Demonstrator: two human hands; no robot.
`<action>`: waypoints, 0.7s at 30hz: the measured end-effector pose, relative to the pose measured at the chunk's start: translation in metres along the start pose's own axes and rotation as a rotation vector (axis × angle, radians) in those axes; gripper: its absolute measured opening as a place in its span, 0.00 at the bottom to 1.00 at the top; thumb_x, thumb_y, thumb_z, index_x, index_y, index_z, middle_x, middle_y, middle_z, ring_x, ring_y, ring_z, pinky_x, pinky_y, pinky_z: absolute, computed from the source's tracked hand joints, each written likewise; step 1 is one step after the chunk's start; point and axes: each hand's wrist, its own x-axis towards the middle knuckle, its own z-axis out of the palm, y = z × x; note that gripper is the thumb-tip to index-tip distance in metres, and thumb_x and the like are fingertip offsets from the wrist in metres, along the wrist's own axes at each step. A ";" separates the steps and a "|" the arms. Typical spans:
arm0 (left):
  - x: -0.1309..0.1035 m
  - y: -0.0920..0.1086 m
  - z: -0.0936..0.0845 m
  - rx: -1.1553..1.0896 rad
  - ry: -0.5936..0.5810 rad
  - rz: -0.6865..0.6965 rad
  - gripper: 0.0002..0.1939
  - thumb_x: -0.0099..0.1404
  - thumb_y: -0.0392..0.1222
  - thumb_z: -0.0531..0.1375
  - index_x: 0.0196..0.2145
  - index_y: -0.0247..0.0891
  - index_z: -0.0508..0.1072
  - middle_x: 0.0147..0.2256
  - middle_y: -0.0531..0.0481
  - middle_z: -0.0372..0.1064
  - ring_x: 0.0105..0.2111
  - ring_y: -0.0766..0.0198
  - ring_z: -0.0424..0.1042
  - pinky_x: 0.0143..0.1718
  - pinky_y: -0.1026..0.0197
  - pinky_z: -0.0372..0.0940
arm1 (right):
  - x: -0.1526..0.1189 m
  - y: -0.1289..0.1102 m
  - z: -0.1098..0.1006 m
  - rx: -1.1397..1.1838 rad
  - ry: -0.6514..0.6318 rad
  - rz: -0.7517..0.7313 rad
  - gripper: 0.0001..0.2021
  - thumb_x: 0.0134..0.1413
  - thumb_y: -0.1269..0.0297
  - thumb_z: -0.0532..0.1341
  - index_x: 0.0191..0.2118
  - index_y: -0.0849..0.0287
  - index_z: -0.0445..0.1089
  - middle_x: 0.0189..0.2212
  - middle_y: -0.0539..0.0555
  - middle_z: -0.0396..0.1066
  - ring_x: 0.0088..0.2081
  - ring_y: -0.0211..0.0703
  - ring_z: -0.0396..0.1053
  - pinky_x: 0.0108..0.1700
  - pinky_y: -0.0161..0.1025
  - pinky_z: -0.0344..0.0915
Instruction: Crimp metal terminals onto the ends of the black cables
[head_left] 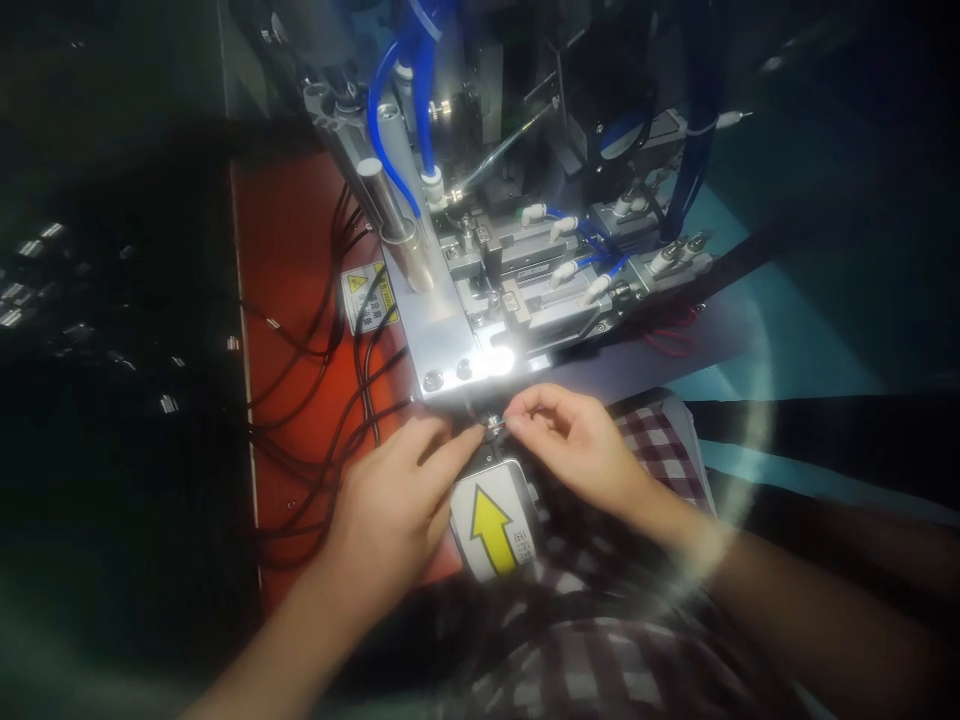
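Note:
My right hand (577, 440) is closed in a pinch just in front of the machine's metal plate. Whatever lies between its fingertips is too small to name. From the other side comes my left hand (397, 490), its fingers bent and its thumb reaching the same spot; what it grips is hidden. Between the two sets of fingertips sits a small shiny metal fitting (493, 427). Directly below it is a white-topped block (491, 520) with a yellow arrow. The bright metal plate (442, 335) of the machine stands just beyond my fingers.
Pneumatic cylinders (555, 310) with white fittings and blue hoses (382, 110) fill the machine behind the plate. Black cables (330, 350) run across the orange-red surface (289, 250) at left, beside a warning label (367, 300). Checked cloth (592, 660) lies below my hands.

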 end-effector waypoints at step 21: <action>-0.001 0.000 0.000 -0.019 -0.001 0.008 0.16 0.64 0.29 0.51 0.46 0.32 0.74 0.34 0.45 0.67 0.32 0.62 0.69 0.30 0.63 0.68 | 0.002 -0.009 0.002 0.115 -0.006 0.175 0.04 0.48 0.66 0.61 0.31 0.61 0.71 0.23 0.50 0.67 0.23 0.37 0.63 0.26 0.35 0.61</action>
